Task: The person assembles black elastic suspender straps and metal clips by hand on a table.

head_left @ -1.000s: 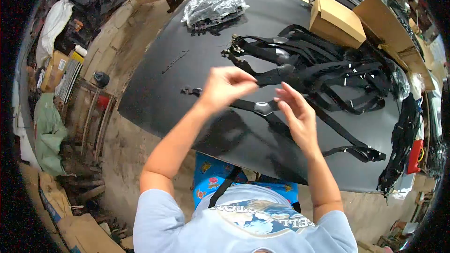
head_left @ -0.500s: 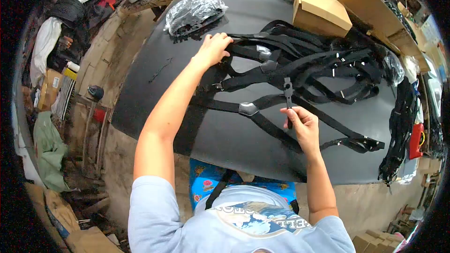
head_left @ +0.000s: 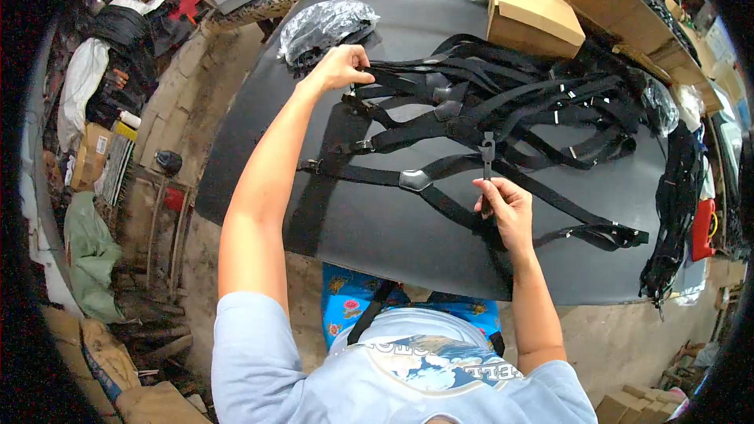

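Note:
Several black suspenders point(head_left: 581, 118) lie in a tangled pile on the black tabletop point(head_left: 369, 235). The nearest one has a shiny Y-shaped joining patch point(head_left: 415, 180), with its straps spread on either side. At the pile's far left, my left hand point(head_left: 339, 67) is closed in a pinch on a strap end, where a small metal clip shows below the fingers. My right hand point(head_left: 506, 208) grips the lower part of a narrow black plastic hanger point(head_left: 488, 149), upright above the near suspenders. Its hook-shaped top points away from me; my fingers cover its lower end.
A clear plastic bag point(head_left: 326, 27) with dark pieces lies at the back left. An upside-down cardboard box point(head_left: 534, 20) stands at the back, beside an open carton point(head_left: 628, 23). A bundle of black straps point(head_left: 671, 212) hangs at the right edge. A wooden stool point(head_left: 165, 220) stands at left.
My left hand has shifted left and slightly away from me, its fingers now pinched on the strap end. My right hand stays almost in place with the hanger, which has turned slightly.

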A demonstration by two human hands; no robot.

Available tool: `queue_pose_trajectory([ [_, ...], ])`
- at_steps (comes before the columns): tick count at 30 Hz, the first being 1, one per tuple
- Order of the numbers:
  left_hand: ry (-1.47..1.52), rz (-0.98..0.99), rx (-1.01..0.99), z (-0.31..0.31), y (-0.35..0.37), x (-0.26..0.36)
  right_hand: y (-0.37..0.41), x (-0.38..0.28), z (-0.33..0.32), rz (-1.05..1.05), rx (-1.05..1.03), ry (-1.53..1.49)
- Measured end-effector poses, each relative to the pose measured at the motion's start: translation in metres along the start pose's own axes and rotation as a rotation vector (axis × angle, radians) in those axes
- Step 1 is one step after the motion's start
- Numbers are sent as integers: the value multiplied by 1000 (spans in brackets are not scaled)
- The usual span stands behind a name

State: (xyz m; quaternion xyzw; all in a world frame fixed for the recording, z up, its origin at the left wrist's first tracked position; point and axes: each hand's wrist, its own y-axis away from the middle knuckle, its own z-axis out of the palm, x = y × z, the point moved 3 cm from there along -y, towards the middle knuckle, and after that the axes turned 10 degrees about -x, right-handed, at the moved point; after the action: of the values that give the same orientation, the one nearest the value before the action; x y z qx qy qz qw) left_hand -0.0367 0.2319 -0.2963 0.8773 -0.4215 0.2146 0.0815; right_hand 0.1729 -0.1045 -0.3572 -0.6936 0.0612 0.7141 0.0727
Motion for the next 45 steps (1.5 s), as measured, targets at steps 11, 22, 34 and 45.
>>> queue_pose_trajectory([
  [11, 533, -393, 231, 45, 13, -36, -1, -2, 2, 43, 5, -29],
  [22, -300, -28, 234, 33, 18, -2, -1, -3, 0, 47, 31, -29],
  [34, 1387, 191, 356, 35, 3, 54, -2, -3, 8, 2, -29, -135],
  [45, 1350, 336, 393, 71, 13, 187, -3, -82, 14, 50, -63, -231],
])
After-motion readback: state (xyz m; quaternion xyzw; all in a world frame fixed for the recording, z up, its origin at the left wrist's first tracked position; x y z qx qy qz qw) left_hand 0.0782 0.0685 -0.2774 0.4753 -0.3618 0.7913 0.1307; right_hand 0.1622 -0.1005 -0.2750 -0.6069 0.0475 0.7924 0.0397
